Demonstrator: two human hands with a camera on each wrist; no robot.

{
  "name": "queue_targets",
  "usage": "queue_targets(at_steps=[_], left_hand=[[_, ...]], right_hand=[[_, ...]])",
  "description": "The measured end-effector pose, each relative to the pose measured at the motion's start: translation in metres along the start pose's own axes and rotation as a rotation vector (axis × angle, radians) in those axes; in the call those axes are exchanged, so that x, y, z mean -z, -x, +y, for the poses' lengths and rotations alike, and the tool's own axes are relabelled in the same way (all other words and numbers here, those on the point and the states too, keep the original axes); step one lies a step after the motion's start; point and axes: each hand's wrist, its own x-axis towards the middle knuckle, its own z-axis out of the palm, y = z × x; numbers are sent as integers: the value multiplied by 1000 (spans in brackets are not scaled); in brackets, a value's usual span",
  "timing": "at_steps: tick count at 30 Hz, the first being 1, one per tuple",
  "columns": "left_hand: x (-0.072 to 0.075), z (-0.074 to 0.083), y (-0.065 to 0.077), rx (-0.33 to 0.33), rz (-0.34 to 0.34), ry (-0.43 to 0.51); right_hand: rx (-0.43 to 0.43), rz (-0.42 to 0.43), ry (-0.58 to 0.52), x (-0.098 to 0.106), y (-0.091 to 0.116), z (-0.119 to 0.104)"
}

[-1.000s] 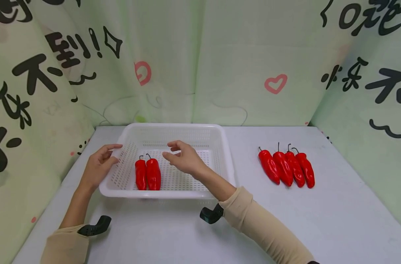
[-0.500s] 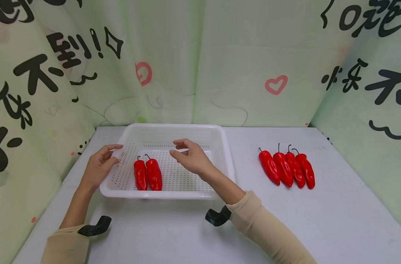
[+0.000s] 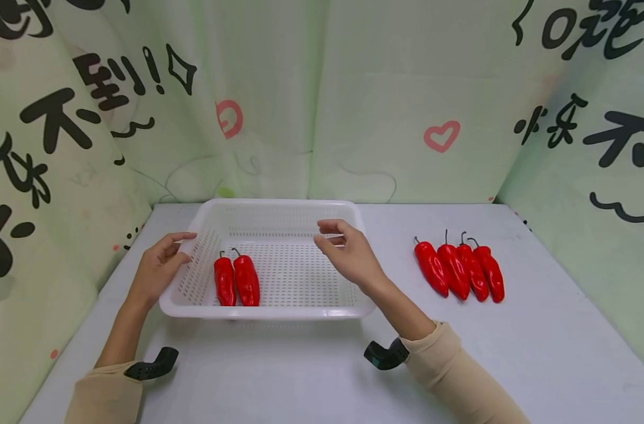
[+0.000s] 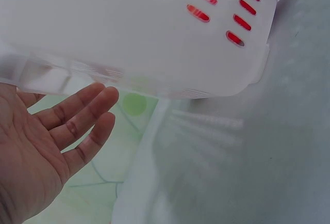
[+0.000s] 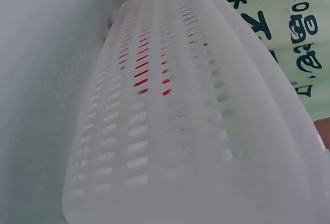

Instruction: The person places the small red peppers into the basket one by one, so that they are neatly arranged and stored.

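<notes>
My left hand [image 3: 160, 265] is at the left rim of a white plastic basket [image 3: 264, 312], its index fingertip and thumb tip right at the edge. In the left wrist view, several fingers [image 4: 85, 123] extend loosely beside the outer wall. Two red peppers [image 3: 246, 280] lie side by side in the basket's left part, and show red through its slots. Over the basket's right side hovers my right hand [image 3: 351, 253], fingers loosely bent and nothing between them. The right wrist view shows the slotted basket wall [image 5: 154, 131] but little of that hand.
On the white table [image 3: 539, 365], to the right of the basket, several red peppers [image 3: 462, 271] lie in a row with stems pointing back. A printed green curtain [image 3: 369, 118] encloses the back and both sides. A black wrist camera [image 3: 385, 354] sits on the right cuff.
My right hand has moved right, from above the middle of the basket to its right side. The left pepper pair shifted slightly earlier on. My left hand stays at the rim.
</notes>
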Motion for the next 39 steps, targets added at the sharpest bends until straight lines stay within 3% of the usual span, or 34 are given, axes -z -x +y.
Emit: queue_targets(at_steps=[14,28,39], left_hand=[[-2,-2,1,1,4,5],[-1,0,0,3,-1,12],[-1,1,1,4,1,14]], right_hand=[[72,100,106,26,19,17],[23,206,197,55,24,41],[-33,232,186,78,28,62]])
